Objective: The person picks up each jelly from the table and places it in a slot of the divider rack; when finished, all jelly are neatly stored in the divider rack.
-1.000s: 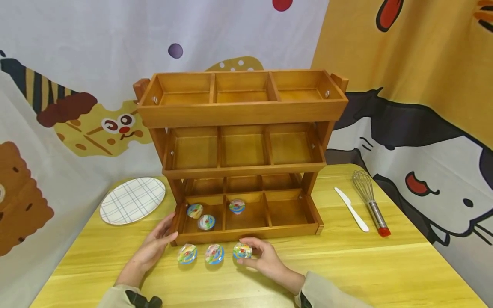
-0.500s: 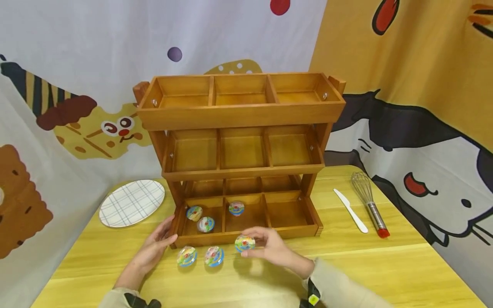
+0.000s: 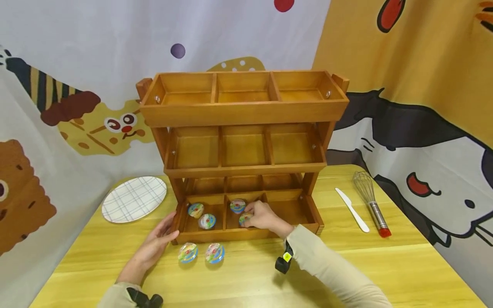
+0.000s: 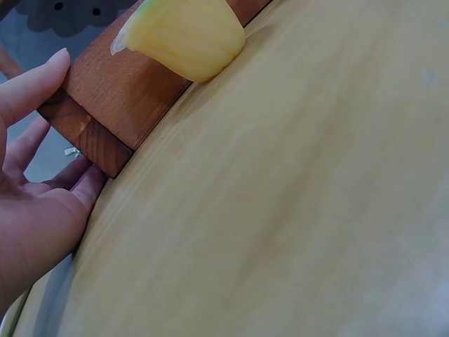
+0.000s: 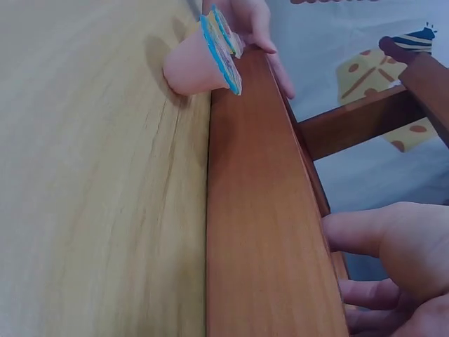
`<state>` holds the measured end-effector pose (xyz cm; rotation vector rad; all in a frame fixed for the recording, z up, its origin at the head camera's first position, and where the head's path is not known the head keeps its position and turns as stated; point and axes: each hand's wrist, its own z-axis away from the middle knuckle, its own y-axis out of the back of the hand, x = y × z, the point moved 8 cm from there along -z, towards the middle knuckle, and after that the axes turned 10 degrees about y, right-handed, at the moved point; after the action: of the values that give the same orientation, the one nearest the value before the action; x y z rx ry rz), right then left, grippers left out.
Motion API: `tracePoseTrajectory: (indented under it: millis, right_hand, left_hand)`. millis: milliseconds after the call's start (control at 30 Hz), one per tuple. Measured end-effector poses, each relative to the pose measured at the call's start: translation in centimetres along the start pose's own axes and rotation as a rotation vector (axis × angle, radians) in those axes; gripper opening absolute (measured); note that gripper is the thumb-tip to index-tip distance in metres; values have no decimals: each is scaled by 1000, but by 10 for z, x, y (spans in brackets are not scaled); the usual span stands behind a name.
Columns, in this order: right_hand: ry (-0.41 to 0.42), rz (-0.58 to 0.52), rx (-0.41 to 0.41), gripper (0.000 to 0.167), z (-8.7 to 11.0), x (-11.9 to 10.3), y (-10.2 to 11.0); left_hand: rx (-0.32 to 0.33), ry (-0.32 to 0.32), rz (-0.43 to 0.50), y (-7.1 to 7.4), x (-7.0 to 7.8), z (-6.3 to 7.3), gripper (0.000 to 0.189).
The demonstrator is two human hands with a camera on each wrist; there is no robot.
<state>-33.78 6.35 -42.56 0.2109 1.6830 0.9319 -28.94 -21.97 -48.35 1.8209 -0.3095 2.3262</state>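
In the head view my right hand reaches over the front board of the wooden three-tier rack and pinches a jelly cup low in the bottom tier's middle compartment. Another jelly cup sits just behind it. Two more, a yellow-lidded cup and a white-lidded cup, lie in the left compartment. My left hand grips the rack's lower left corner, thumb at the front and fingers along the side. The right wrist view hides the held cup behind the front board.
On the table before the rack stand two jelly cups, one yellow and one pink. A checked plate lies left of the rack. To the right lie a white knife and a whisk with a red end.
My right hand has lifted a jelly cup off the table and carried it forward over the front board into the bottom middle compartment. The left hand has stayed at the rack's corner.
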Motion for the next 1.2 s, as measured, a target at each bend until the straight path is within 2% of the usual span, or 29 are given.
tracePoseTrajectory:
  millis: [167,300,433,567,633,767,833,900,1000,1067,1200]
  right_hand:
    - [-18,15,-8,40,0,1,-1]
    - [10,36,-60,39,-1,2,0]
    - [28,102,-106,43,-1,1,4]
    - [35,177,-114,50,2,-3,10]
    - [55,171,-88,51,5,-8,13]
    - [144,2,17,45,15,-21,19]
    - [205,-151,65,41,23,-30,17]
    - [255,-299,62,37,34,-46,9]
    - [276,-444,27,37,49,-57,-21]
    - [273,-456,-8,40,53,-56,-47]
    - [265,-458,-13,50,46,-40,-89]
  left_hand:
    - [-11,-19,32,-5,6,-1,69]
    - [-11,-19,45,-8,7,-1,69]
    - [-17,-20,44,-9,6,-1,69]
    - [-4,-7,16,-7,3,-2,68]
    - [-1,-2,10,-5,1,-2,68]
    - [-4,1,23,-4,0,-1,68]
    - [-6,-1,37,-5,0,0,68]
    - [-3,-2,39,-6,1,2,68]
    - [2,0,23,-5,0,2,68]
    - [8,7,1,-3,-1,1,67]
    - [11,6,-23,0,0,-1,67]
